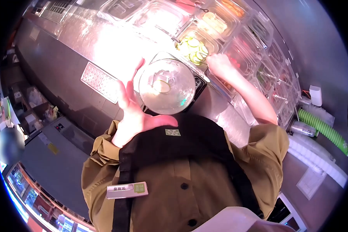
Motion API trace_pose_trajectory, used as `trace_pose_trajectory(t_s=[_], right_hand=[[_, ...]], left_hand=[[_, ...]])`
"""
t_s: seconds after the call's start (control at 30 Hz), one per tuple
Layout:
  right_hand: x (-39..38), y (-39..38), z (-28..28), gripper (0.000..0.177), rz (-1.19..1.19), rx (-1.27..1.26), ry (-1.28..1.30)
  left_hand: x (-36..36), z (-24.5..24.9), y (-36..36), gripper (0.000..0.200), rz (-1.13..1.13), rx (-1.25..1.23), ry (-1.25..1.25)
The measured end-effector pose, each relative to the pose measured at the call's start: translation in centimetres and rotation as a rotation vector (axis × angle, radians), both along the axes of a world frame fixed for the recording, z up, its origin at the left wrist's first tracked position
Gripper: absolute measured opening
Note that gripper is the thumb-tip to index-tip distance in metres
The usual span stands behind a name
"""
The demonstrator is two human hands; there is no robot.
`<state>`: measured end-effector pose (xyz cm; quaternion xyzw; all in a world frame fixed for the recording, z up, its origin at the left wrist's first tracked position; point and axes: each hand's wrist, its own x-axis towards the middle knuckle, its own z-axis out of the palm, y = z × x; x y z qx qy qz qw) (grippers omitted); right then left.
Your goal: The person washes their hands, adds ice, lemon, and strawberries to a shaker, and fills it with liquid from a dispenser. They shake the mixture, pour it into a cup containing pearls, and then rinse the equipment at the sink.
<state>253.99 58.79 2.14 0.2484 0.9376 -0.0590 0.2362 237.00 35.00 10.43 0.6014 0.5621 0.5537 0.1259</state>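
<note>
My left hand is open beside a clear round bowl, its fingers and thumb spread around the bowl's left and lower side; whether it touches the rim is unclear. One pale slice lies in the bowl, which stands on a black device. To the upper right, my right hand is closed at the near edge of a clear container of green-edged slices. What its fingers hold, if anything, is too small to make out.
Several clear food containers line the back and right of the metal counter. A patterned pink-white mat lies at the counter's left edge. Stacked green cups and white cups are at the far right.
</note>
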Motion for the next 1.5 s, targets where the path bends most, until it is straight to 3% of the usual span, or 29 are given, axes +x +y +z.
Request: trace_pose_trajectory(t_s=[0.03, 0.2, 0.27, 0.4, 0.5, 0.6, 0.67, 0.77, 0.8, 0.83, 0.9, 0.93, 1.1, 1.2, 1.27, 1.3, 1.4, 1.5], right_hand=[[-0.2, 0.2, -0.5, 0.013, 0.007, 0.02, 0.087], [1.6, 2.2, 1.5, 0.016, 0.006, 0.034, 0.04], [3.5, 2.9, 2.5, 0.023, -0.024, 0.001, 0.188], [4.3, 0.1, 14.2, 0.029, -0.312, -0.281, 0.559], [4.4, -3.8, 20.8, 0.031, -0.08, -0.357, 0.828], [2.6, -6.7, 21.8, 0.036, 0.161, -0.408, 0.713], [2.3, -6.7, 21.2, 0.04, 0.083, -0.419, 0.708], [2.3, -2.9, 18.3, 0.04, -0.016, -0.251, 0.769], [2.1, -1.6, 16.2, 0.036, -0.148, -0.172, 0.61], [2.1, 0.2, 11.9, 0.032, 0.05, 0.124, 0.604], [1.0, 2.0, 5.6, 0.03, 0.039, 0.242, 0.142], [0.3, 2.4, 2.7, 0.025, 0.047, 0.266, 0.054], [-0.3, 4.2, -3.6, 0.023, 0.177, 0.28, 0.07], [0.0, 4.5, -0.4, 0.026, 0.052, 0.193, -0.019], [1.9, 4.2, 3.2, 0.029, -0.033, 0.106, 0.112], [3.6, 3.9, 4.8, 0.028, -0.068, 0.058, 0.326], [5.4, 0.7, 13.8, 0.03, -0.378, -0.378, 0.574], [6.6, -2.3, 20.0, 0.03, -0.185, -0.447, 0.745]], left_hand=[[-0.2, -0.3, -0.1, 0.131, 0.025, 0.019, 0.013], [-1.1, -0.1, -0.4, 0.137, -0.037, 0.051, 0.025], [-0.8, -0.2, 0.0, 0.135, -0.049, 0.09, 0.022], [-0.4, 0.3, 0.8, 0.129, -0.046, 0.054, 0.053], [-0.5, 0.4, 0.7, 0.122, -0.127, 0.006, -0.039], [-0.6, 0.4, 0.0, 0.114, -0.19, -0.121, -0.157], [-0.5, 0.2, -0.1, 0.11, -0.226, -0.191, -0.246], [0.1, -0.5, 0.9, 0.112, -0.245, 0.042, -0.236], [0.2, -0.7, 1.3, 0.115, -0.25, 0.173, -0.204], [0.2, 0.1, 0.8, 0.12, -0.195, 0.032, -0.177], [0.2, 0.1, 0.7, 0.121, -0.194, 0.008, -0.16], [0.1, 0.1, 0.7, 0.122, -0.186, -0.003, -0.149], [0.0, -0.3, 1.1, 0.116, -0.152, 0.103, -0.022], [-0.1, 0.3, 0.9, 0.117, -0.165, 0.065, 0.002], [-0.2, 0.3, 1.0, 0.118, -0.165, 0.107, -0.015], [-0.3, 0.2, 1.1, 0.118, -0.167, 0.137, -0.026], [0.0, -0.1, 1.4, 0.119, -0.144, 0.172, -0.037], [0.2, 0.5, 1.6, 0.116, -0.073, 0.146, -0.012]])
